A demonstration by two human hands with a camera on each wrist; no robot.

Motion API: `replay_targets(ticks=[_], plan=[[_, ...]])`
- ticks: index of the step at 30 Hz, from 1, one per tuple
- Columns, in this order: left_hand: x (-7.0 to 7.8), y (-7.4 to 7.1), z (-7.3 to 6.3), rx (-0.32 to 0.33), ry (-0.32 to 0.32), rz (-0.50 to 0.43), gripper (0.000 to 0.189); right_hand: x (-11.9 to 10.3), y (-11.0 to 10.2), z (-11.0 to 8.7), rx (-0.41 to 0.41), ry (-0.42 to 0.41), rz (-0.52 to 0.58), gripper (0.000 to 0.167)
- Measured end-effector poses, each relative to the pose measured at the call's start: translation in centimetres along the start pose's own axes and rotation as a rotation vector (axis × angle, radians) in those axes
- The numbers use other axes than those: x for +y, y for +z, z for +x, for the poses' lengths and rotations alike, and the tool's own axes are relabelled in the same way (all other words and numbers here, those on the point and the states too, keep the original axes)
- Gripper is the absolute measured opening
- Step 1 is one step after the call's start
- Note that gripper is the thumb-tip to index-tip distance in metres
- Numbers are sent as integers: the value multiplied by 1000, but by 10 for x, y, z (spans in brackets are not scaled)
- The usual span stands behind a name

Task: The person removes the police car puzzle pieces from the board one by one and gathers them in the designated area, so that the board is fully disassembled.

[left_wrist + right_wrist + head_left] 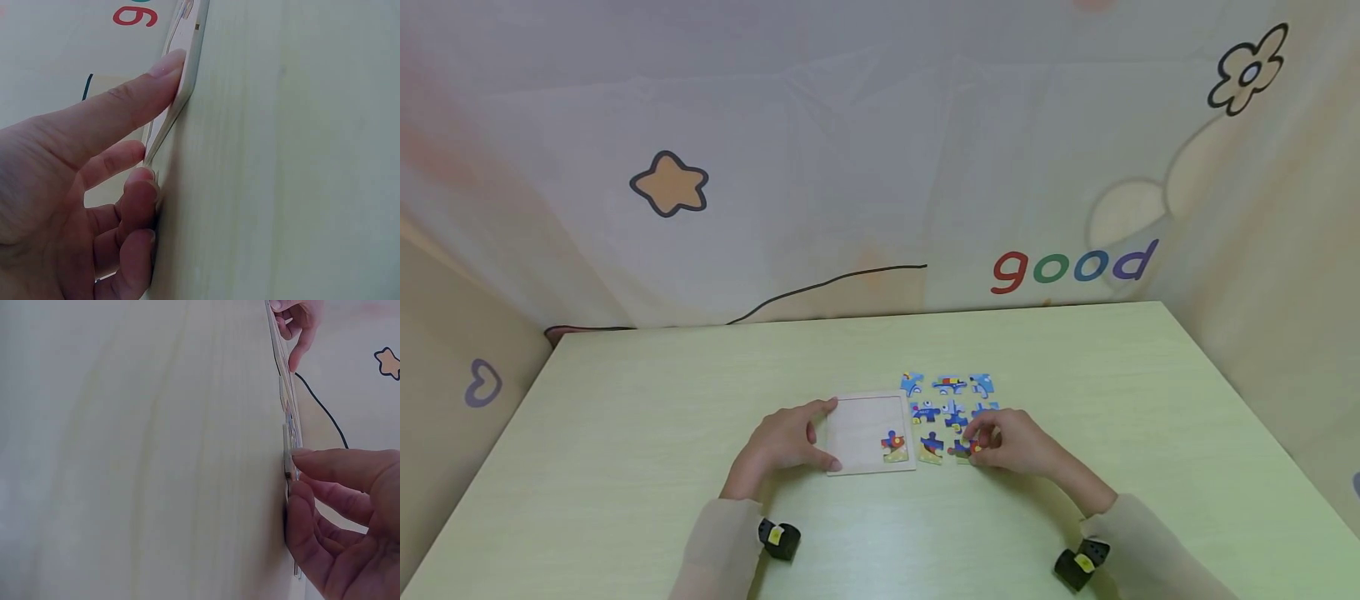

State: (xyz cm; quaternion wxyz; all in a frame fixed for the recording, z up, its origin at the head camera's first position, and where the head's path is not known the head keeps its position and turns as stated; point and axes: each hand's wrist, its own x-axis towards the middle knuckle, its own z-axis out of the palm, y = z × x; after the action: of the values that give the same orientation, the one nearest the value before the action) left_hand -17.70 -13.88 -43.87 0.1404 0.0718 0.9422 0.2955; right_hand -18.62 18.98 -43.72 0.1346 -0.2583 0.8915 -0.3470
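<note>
A square wooden puzzle tray point(857, 429) lies flat on the table. One jigsaw piece point(894, 447), red, blue and yellow, sits in its lower right corner. My left hand point(786, 437) grips the tray's left side, thumb at the near corner and index finger at the far one. In the left wrist view the thumb point(134, 106) presses on the tray's edge. To the right, my right hand point(1011, 442) pinches a puzzle piece point(961, 451) at the lower right of the loose pieces. Its fingers partly cover that piece and its neighbours.
Several loose puzzle pieces point(950, 386) lie in rows right beside the tray. One with a yellow base point(931, 448) is close to the tray's right edge. The pale wooden table point(662, 400) reaches back to a printed curtain point(850, 167).
</note>
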Motion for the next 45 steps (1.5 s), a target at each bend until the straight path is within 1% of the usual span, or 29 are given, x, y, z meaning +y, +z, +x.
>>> replay_targets(ticks=[5,8,13,17,21,28,35,38,45], plan=[[1,0,-1,-4,-4,-2,85,-1,0,1,-1,10,-8,17],[1,0,-2,-6,-4,-5,85,-4,1,2,12,34,-9,15],[0,-1,-2,-7,-2,0,85,-15,3,9,44,52,17,14],[0,-1,-2,-5,-4,2,85,-29,9,21,29,7,54,16],[1,-1,-1,-5,-1,8,85,-42,20,35,-5,-23,57,21],[1,-3,0,-9,-2,11,85,-57,32,49,-51,48,60,30],[1,-2,0,-13,-7,11,85,-59,42,57,-75,73,7,34],[1,-2,0,-13,-10,11,85,-60,45,58,-77,84,-9,34],[1,-2,0,-11,-13,17,84,-61,46,59,-64,108,-9,30]])
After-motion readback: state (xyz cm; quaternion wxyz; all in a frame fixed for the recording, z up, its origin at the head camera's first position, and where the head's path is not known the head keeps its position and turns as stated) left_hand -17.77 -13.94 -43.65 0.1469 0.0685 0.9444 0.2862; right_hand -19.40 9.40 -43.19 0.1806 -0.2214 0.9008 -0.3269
